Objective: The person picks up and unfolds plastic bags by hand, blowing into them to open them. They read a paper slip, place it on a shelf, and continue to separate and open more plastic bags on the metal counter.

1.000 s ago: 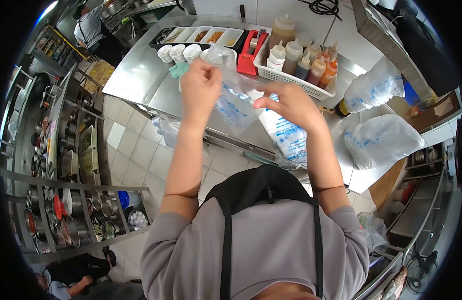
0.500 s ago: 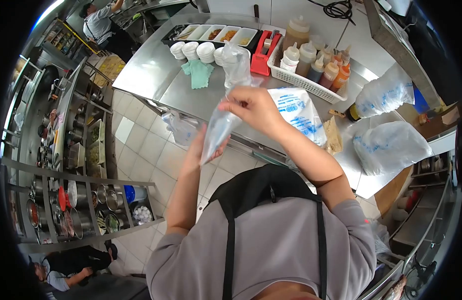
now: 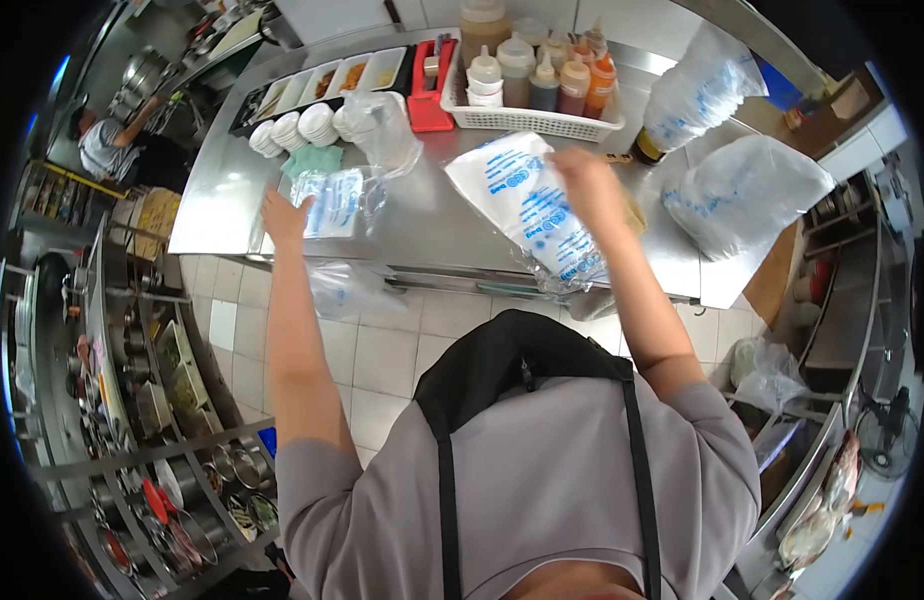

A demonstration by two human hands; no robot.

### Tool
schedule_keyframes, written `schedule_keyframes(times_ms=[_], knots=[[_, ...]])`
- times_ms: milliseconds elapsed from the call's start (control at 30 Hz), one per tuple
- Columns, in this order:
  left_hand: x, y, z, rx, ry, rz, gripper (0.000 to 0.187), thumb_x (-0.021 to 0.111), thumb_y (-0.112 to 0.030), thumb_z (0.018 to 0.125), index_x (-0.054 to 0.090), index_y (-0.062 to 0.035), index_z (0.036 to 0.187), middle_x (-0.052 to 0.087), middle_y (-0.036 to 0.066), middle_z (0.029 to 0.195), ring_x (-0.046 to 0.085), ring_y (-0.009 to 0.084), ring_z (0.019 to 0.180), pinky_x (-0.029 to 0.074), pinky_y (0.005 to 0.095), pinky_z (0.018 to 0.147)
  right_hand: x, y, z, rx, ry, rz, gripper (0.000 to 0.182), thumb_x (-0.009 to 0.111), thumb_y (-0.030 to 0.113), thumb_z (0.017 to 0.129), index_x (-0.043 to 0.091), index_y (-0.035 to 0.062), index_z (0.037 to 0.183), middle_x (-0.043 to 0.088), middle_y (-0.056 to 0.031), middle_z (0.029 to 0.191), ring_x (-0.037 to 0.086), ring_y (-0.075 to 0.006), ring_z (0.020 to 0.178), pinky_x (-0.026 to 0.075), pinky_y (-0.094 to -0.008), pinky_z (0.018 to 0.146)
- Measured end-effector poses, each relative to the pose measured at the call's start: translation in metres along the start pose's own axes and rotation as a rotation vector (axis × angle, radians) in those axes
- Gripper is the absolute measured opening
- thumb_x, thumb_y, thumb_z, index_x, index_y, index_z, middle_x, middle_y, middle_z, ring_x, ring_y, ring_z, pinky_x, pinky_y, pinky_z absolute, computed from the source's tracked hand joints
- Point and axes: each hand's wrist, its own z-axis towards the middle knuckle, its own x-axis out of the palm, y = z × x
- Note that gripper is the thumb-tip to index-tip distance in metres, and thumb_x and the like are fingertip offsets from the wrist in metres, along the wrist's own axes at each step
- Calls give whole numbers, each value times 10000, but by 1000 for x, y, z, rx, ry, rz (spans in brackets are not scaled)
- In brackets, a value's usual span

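My left hand (image 3: 285,218) is open, fingers spread, at the left side of a flat clear plastic bag with blue print (image 3: 329,203) on the steel counter (image 3: 217,205). Just behind that bag lie a green cloth (image 3: 312,160) and a crumpled clear plastic bag (image 3: 382,130). Blurred by motion, my right hand (image 3: 592,185) is at the right edge of a white pack of plastic bags with blue print (image 3: 532,195); its fingers are smeared. Another clear bag (image 3: 347,290) hangs at the counter's front edge.
Stacked white lids (image 3: 317,124), a tray of toppings (image 3: 327,80) and a red tape dispenser (image 3: 432,85) stand at the back. A white basket (image 3: 532,122) holds several sauce bottles. Large bagged stacks (image 3: 742,195) sit right. Another person (image 3: 117,145) works far left.
My hands have separated, left hand going left and right hand going right. The clear bag they held between them is out of them. A printed bag now lies in front of the cloth.
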Motion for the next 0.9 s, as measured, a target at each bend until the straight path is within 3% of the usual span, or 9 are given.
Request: schedule_keyframes(times_ms=[100,267,333,467,567,700,767,833,900], knots=[[69,0,-25,-15,199,119,896,539,-626,754,348,58,1300,374,263,1330,323,427,1246,261,498,1029,-44,-71,-33,464,335,-419,195,580,127,742,665,98,915,636,-91,923,579,-300,904,450,-404,758],[61,-46,-68,-21,-414,-311,540,556,-308,862,427,82,1212,438,250,1216,385,394,1152,283,483,991,-33,-109,-85,217,64,-289,62,594,84,686,634,122,714,623,-22,744,528,-240,836,348,-385,753],[27,-108,-98,171,-509,-359,442,551,-255,866,455,64,1157,461,224,1159,412,366,1097,297,473,957,-29,-121,-83,203,28,-293,64,583,72,689,629,113,705,622,-30,739,527,-244,835,349,-383,754],[5,-212,-183,673,101,-775,412,570,-250,849,477,27,1139,476,192,1153,435,348,1081,311,447,945,-35,-132,-81,100,19,-249,89,544,37,701,626,69,715,621,-65,746,520,-258,811,398,-364,748],[-9,-278,-230,1033,334,-847,462,632,-228,795,471,5,1161,452,185,1218,424,332,1138,318,426,975,-43,-129,-86,9,23,-277,116,544,13,703,638,30,768,613,-91,757,524,-279,777,437,-344,736],[20,-287,-233,995,447,-761,430,663,-209,775,507,-1,1118,505,178,1150,496,303,1069,386,384,912,-76,-87,-91,20,-128,-182,123,583,12,750,652,7,851,616,-110,799,547,-289,801,446,-334,751],[20,-276,-223,703,639,-839,361,685,-180,760,554,9,1039,575,153,1017,572,267,930,445,342,802,-88,-58,-93,70,-163,-89,121,590,19,778,653,-2,879,623,-117,839,560,-290,816,450,-327,758],[4,-275,-215,612,592,-888,238,665,-143,780,589,20,938,598,119,878,590,248,797,455,316,711,-94,-33,-98,158,90,577,115,574,41,823,647,-18,890,628,-137,950,588,-289,868,452,-318,784],[-5,-272,-209,500,610,-1007,172,655,-101,786,601,30,882,587,111,836,572,233,760,441,289,687,-88,1,-88,0,467,836,150,568,54,832,643,-31,931,614,-167,1051,601,-292,920,450,-324,826]])
